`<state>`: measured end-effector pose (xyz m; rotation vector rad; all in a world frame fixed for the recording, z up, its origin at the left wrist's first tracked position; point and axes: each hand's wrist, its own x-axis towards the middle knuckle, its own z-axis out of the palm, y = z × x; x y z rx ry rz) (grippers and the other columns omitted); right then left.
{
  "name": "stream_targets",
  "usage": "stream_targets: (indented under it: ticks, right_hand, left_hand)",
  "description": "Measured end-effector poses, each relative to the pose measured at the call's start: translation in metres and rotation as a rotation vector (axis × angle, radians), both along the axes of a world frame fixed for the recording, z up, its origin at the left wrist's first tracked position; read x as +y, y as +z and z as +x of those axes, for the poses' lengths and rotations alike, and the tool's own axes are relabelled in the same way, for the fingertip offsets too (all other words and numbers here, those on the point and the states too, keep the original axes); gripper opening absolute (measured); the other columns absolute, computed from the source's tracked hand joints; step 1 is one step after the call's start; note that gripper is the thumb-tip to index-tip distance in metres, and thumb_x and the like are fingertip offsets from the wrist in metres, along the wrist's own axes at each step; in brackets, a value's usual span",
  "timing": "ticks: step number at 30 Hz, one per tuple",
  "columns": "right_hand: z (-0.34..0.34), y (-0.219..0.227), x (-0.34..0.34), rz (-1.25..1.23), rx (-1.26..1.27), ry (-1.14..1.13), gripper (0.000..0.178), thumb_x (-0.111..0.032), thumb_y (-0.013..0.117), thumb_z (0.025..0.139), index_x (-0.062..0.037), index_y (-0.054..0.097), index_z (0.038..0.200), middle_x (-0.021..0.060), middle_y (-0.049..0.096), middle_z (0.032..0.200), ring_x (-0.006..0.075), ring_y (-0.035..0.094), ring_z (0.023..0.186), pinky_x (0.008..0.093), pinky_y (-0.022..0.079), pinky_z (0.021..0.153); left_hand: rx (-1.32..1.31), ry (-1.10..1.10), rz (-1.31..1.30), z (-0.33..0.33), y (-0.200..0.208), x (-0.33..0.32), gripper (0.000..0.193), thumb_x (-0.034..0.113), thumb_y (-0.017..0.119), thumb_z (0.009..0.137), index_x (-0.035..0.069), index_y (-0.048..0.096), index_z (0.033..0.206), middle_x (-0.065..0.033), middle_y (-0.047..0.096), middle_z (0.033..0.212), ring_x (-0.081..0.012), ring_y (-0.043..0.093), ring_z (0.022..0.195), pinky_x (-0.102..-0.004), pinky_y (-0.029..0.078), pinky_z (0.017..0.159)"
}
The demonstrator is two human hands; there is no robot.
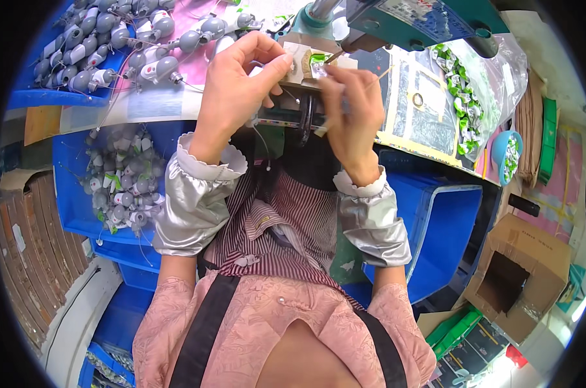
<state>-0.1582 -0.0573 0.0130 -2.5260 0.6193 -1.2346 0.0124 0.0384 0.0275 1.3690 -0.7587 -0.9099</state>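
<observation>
My left hand (pixel 247 81) is raised at the near edge of the bench, its thumb and fingertips pinched together beside a wooden block fixture (pixel 297 55). A small white part shows partly behind those fingers; what the pinch holds is hidden. In the fixture lies a small green-and-white piece (pixel 319 63), under the thin rod of a green bench press (pixel 403 26). My right hand (pixel 354 107), smeared by motion, is closed just right of the fixture. A thin pale stick-like tool (pixel 320 131) sticks out from it on both sides.
Grey-and-white bulb-shaped parts with wires fill a blue bin (pixel 31 98) at far left and a lower blue bin (pixel 69 187). Green-and-white pieces (pixel 464 107) line the bench's right, near a small blue bowl (pixel 499 150). Lower right are a blue crate (pixel 445 239) and a carton (pixel 532 246).
</observation>
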Motion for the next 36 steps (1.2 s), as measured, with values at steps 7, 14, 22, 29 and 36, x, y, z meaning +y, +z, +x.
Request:
stream_targets:
  ticks: [7, 14, 22, 29, 36]
  right_hand:
    - [-0.072, 0.017, -0.055, 0.674, -0.356, -0.249, 0.024, -0.022, 0.058, 0.104, 0.001, 0.065, 0.108, 0.002, 0.062, 0.081, 0.0056, 0.052, 0.068, 0.0209, 0.04, 0.06]
    - [-0.138, 0.002, -0.114, 0.606, -0.309, -0.45, 0.034, -0.028, 0.061, 0.102, -0.0038, 0.064, 0.078, -0.003, 0.055, 0.061, 0.0023, 0.044, 0.054, 0.0192, 0.031, 0.048]
    - [-0.135, -0.008, -0.121, 0.505, -0.055, -0.519, 0.035, -0.028, 0.061, 0.102, -0.0037, 0.064, 0.077, -0.0038, 0.054, 0.06, 0.0021, 0.043, 0.055, 0.0212, 0.031, 0.05]
    - [-0.082, 0.029, -0.081, 1.046, -0.45, -0.097, 0.031, -0.029, 0.053, 0.105, -0.0045, 0.064, 0.09, 0.0041, 0.063, 0.067, 0.0079, 0.053, 0.052, 0.0207, 0.038, 0.045]
    - [0.001, 0.021, -0.03, 1.046, -0.341, 0.163, 0.031, -0.027, 0.049, 0.107, -0.0032, 0.06, 0.09, 0.0024, 0.061, 0.067, 0.006, 0.051, 0.052, 0.0195, 0.038, 0.046]
  left_hand:
    - [-0.176, 0.092, -0.012, -0.012, 0.0, -0.011, 0.015, 0.014, 0.073, 0.087, 0.0, 0.074, 0.093, 0.0, 0.071, 0.083, -0.0045, 0.058, 0.073, -0.0223, 0.046, 0.067]
    - [-0.22, 0.119, -0.089, -0.021, 0.0, -0.012, 0.016, 0.013, 0.075, 0.088, 0.0, 0.073, 0.096, 0.0029, 0.069, 0.085, -0.005, 0.058, 0.076, -0.021, 0.047, 0.071]
    - [-0.358, 0.142, -0.038, -0.03, 0.004, -0.003, 0.012, 0.01, 0.074, 0.088, 0.0, 0.072, 0.092, 0.0006, 0.068, 0.084, -0.0056, 0.058, 0.075, -0.0239, 0.048, 0.069]
    - [-0.972, 0.143, -0.311, -0.063, -0.011, 0.006, 0.01, 0.006, 0.073, 0.082, 0.007, 0.066, 0.089, -0.0056, 0.069, 0.108, -0.0237, 0.067, 0.08, -0.0332, 0.055, 0.067]
    - [-1.098, 0.113, -0.234, -0.068, -0.023, 0.006, 0.017, 0.004, 0.071, 0.074, 0.007, 0.061, 0.088, -0.0053, 0.069, 0.12, -0.0206, 0.059, 0.071, -0.0319, 0.053, 0.059]
